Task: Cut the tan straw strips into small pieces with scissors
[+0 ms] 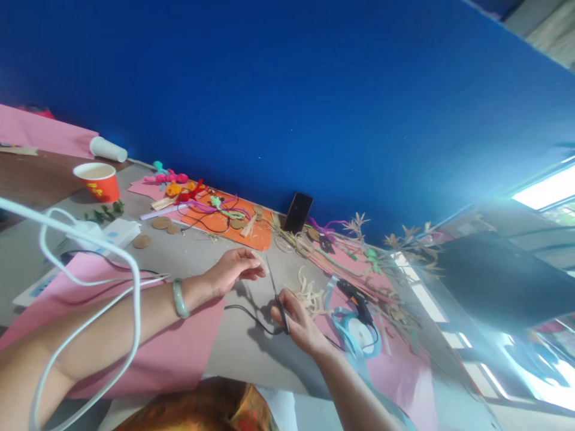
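Observation:
In the head view my right hand [300,320] grips a pair of dark-handled scissors [275,288], blades pointing up and away. My left hand [234,267], with a pale bangle [180,298] on the wrist, is closed in a pinch. Between its fingertips is a small pale strip [259,261], close beside the scissor tips; whether the blades touch it I cannot tell. Curled cream shavings [309,293] lie just past my right hand. A black cable [251,315] runs across the grey table [242,353] below both hands.
White cables [136,299] loop across the left foreground. A red paper cup [102,182] stands at the left. A phone [298,212] leans on the blue wall. An orange sheet [251,235] bears coloured craft bits. A glue gun [357,297] and blue ribbon roll [359,335] lie right.

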A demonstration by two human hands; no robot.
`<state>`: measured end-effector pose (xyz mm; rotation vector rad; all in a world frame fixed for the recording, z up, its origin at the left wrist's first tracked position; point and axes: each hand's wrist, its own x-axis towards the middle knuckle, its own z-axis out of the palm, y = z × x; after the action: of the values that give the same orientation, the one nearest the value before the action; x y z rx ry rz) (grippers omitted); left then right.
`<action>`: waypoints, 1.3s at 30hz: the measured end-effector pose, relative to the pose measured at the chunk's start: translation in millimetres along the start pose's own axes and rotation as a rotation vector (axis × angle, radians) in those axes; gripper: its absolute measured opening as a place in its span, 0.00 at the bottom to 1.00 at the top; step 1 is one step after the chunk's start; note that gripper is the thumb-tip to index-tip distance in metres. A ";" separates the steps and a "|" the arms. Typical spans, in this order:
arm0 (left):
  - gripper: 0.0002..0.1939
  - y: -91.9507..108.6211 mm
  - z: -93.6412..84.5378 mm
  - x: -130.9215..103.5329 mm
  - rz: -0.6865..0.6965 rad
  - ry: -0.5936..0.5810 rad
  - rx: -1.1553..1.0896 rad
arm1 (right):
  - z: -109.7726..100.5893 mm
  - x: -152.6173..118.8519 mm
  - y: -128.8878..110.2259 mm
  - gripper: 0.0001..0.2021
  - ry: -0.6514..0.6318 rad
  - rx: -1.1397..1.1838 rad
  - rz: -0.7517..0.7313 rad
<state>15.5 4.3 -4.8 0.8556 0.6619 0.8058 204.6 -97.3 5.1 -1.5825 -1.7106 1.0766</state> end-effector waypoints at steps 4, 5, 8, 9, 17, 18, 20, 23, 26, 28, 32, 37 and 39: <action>0.11 1.4 1.5 -1.4 0.016 -0.001 0.026 | 3.2 1.0 -5.7 0.18 0.010 0.023 0.018; 0.11 1.7 1.9 -1.8 0.020 0.001 0.028 | 3.8 1.2 -7.3 0.18 0.016 0.029 0.022; 0.11 2.0 2.1 -1.9 0.025 0.002 0.022 | 4.7 1.9 -11.6 0.16 0.028 0.046 0.030; 0.12 1.9 1.8 -1.6 0.023 -0.001 0.017 | 4.7 2.1 -12.4 0.16 0.025 0.053 0.032; 0.12 1.8 0.5 -0.5 0.039 -0.014 0.015 | 3.4 2.7 -11.6 0.20 -0.002 0.104 0.042; 0.12 1.8 0.9 -0.7 0.042 -0.012 0.015 | 3.6 2.6 -11.4 0.20 -0.011 0.112 0.045; 0.12 1.6 1.4 -1.0 0.047 -0.009 0.016 | 4.1 2.5 -10.4 0.20 -0.017 0.119 0.052; 0.12 0.6 1.2 -0.3 0.048 -0.010 0.022 | 4.4 3.1 -6.9 0.20 -0.007 0.109 0.052; 0.13 -1.0 0.0 1.1 0.052 -0.015 0.025 | 4.2 4.3 -3.3 0.20 -0.016 0.116 0.047; 0.13 -1.7 -0.7 1.9 0.056 -0.018 0.028 | 4.0 5.0 -2.1 0.21 -0.019 0.117 0.049; 0.12 -1.4 -1.2 2.4 0.064 -0.012 0.032 | 3.7 5.8 -1.7 0.22 -0.025 0.109 0.061; 0.12 0.3 -1.4 1.7 0.070 -0.011 0.020 | 3.1 5.2 -1.7 0.22 -0.017 0.105 0.064; 0.12 0.6 -1.3 1.1 0.072 -0.012 0.020 | 3.2 4.6 -2.2 0.22 -0.016 0.116 0.063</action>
<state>15.0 6.0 -5.2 0.9057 0.6323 0.8595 200.1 -93.3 4.8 -1.5681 -1.5878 1.2007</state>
